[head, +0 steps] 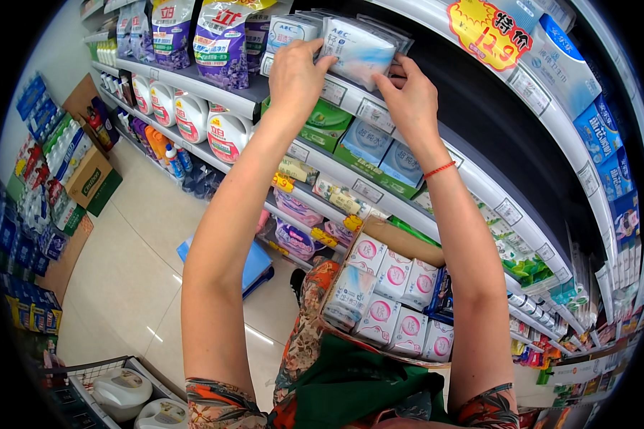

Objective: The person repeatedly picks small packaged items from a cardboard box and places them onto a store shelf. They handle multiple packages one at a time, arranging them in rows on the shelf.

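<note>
A white-and-pale-blue ABC sanitary pad pack [358, 51] stands at the front of a shelf, with more packs behind it. My left hand [298, 75] is at its left edge, thumb and fingertips against the wrapper. On the other side my right hand [410, 96] grips the pack's right edge, thumb in front and fingers partly hidden behind. Another ABC pack [290, 33] sits just left of it. Below my forearms, an open cardboard box [402, 241] rests against my lap, holding several white boxed packs [396, 274] and a pale-blue pack [349, 295].
Purple detergent pouches [222, 48] stand left of the packs, above white detergent jugs [193, 115]. A shelf edge with price tags [375, 115] runs below my hands. A blue stool-like object [255, 268] is on the tiled floor [123, 257]. Lower left is a wire basket [86, 383] with jugs.
</note>
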{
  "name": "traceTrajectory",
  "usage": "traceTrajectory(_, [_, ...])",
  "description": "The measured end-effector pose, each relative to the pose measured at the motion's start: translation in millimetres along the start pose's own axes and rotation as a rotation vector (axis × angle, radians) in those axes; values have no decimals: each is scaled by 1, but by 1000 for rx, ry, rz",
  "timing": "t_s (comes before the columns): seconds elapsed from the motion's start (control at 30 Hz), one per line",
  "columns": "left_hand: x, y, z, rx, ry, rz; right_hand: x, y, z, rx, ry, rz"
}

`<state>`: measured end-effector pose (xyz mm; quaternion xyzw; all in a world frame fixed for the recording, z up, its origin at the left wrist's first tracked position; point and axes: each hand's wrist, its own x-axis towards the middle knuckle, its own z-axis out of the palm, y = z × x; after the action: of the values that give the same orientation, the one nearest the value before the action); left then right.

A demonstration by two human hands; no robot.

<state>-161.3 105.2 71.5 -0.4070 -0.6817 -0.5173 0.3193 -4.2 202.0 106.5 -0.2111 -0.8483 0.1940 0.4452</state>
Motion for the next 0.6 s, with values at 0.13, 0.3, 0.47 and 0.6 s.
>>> traceTrajectory(0.13, [-4,-5,-1,30,-38,4,2,2,-1,-41,-44,13])
traceTrajectory(0.3, [-6,0,-8,27,-24,6,-1,2,-8,-74,-39,-21])
traceTrajectory(0.47, [-14,21,-22,-74,-54,-32,-12,-3,-25,47,68,-82])
traceTrajectory(0.6, [-27,51,-38,-304,-161,-149,-35,-20,-40,166,8,-59])
